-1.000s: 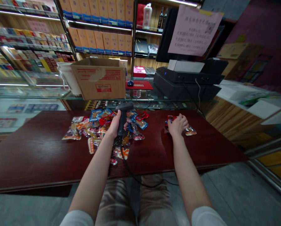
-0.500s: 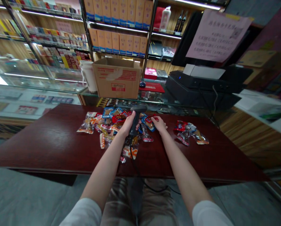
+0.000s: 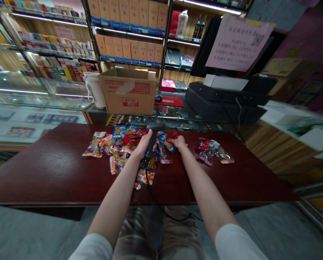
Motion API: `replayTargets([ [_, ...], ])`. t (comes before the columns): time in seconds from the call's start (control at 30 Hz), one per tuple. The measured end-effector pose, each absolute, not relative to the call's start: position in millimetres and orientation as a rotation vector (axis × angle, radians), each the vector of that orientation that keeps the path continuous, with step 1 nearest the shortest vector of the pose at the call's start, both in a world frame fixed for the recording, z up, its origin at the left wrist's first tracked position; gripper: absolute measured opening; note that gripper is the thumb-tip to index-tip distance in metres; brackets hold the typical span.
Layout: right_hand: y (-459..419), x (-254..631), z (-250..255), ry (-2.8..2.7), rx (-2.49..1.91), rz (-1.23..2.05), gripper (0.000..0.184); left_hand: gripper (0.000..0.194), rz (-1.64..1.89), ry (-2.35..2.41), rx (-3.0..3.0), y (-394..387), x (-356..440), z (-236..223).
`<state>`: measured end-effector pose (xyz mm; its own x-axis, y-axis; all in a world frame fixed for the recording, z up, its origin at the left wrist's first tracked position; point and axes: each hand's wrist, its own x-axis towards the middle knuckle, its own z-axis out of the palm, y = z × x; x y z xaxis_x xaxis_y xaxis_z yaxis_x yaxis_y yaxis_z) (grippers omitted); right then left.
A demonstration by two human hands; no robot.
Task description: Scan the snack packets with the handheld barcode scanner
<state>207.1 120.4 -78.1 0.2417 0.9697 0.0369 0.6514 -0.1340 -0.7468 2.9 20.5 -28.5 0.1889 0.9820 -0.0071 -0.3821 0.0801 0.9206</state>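
First, the writing: none of it can be read. Red print and a small red-and-white label (image 3: 130, 102) mark the cardboard box (image 3: 127, 86), and a pink paper notice (image 3: 238, 43) at the right carries lines of characters and a square code, all too small to make out.

On the dark red wooden table (image 3: 55, 173), the larger heap of snack packets (image 3: 118, 146) comes first, its shiny wrappers orange, blue and red. The left hand (image 3: 143, 144) sits above it, fingers (image 3: 149, 139) clamped around the grip of a black barcode scanner (image 3: 153, 137), whose cord (image 3: 150, 187) trails off the table's near edge. Just beside it, the right hand (image 3: 180, 142) rests on the heap's right edge, fingers together and curled, with a red packet (image 3: 173, 135) at their tips; whether they pinch it cannot be told. Further right, 1 smaller heap of packets (image 3: 212, 151) lies well apart.

Behind the table runs a glass counter (image 3: 36, 108), holding a white jug (image 3: 94, 90), the box, a red mat (image 3: 169, 101) and a black countertop machine (image 3: 223, 95), in that order. Shelves of boxed goods (image 3: 126, 32) rise behind them.
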Motion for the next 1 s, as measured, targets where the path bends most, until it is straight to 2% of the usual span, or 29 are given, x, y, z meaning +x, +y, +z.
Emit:
replayTargets([
  [0.07, 118, 214, -81, -1.410, -1.804, 0.693, 0.034, 0.063, 1.220, 0.786, 0.978, 21, 3, -28],
  [0.33, 95, 256, -88, -1.151, -1.403, 0.725, 0.055, 0.066, 1.198, 0.793, 0.998, 21, 8, -28],
  [0.5, 85, 262, -83, -0.980, -1.094, 0.849, 0.046, 0.070, 1.179, 0.770, 1.048, 16, 9, -27],
  [0.7, 75, 249, -70, -0.827, -0.814, 1.168, 0.028, 0.072, 1.054, 0.803, 1.170, 10, 8, -22],
  [0.83, 68, 244, -66, -0.774, -0.708, 1.298, 0.032, 0.070, 0.985, 0.803, 1.209, 5, 11, -20],
  [1.0, 63, 244, -59, -0.724, -0.703, 1.239, 0.044, 0.064, 1.045, 0.772, 1.183, -1, 16, -15],
])
